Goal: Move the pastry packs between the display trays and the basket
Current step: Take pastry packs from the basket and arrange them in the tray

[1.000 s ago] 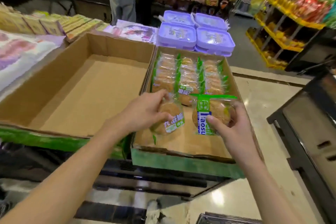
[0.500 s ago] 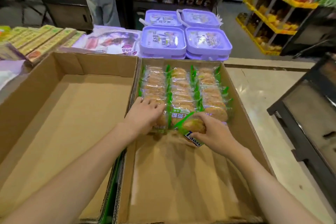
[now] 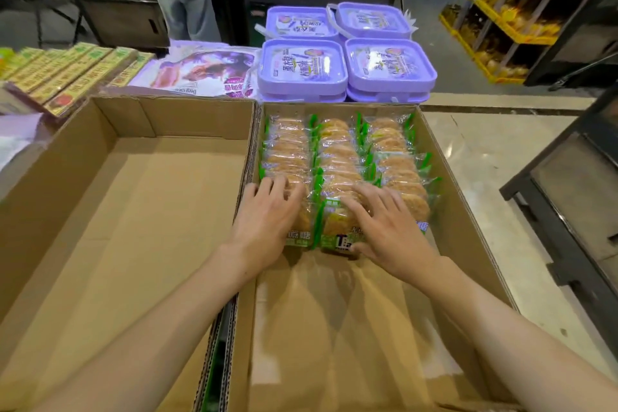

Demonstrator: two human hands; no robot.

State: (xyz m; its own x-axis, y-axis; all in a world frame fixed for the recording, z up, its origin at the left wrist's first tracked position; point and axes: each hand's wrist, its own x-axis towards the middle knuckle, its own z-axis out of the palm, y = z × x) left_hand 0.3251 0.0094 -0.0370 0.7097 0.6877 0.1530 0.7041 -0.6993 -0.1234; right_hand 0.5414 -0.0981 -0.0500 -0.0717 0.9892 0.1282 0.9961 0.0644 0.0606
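**Both hands flat on the nearest pastry packs**

The left cardboard tray (image 3: 133, 211) is bare brown corrugated board. Beside it, the right cardboard tray (image 3: 461, 211) holds the pastry packs (image 3: 337, 150) in its far half: three rows running near to far, each round golden pastry in crinkly clear film with green edges, leaning like tiles. The left hand (image 3: 267, 224) lies released, fingers straight, on the left row's nearest pack. The right hand (image 3: 388, 231) rests spread over the middle and right rows, hiding their labels. Glossy purple tubs (image 3: 344, 67) sit beyond.
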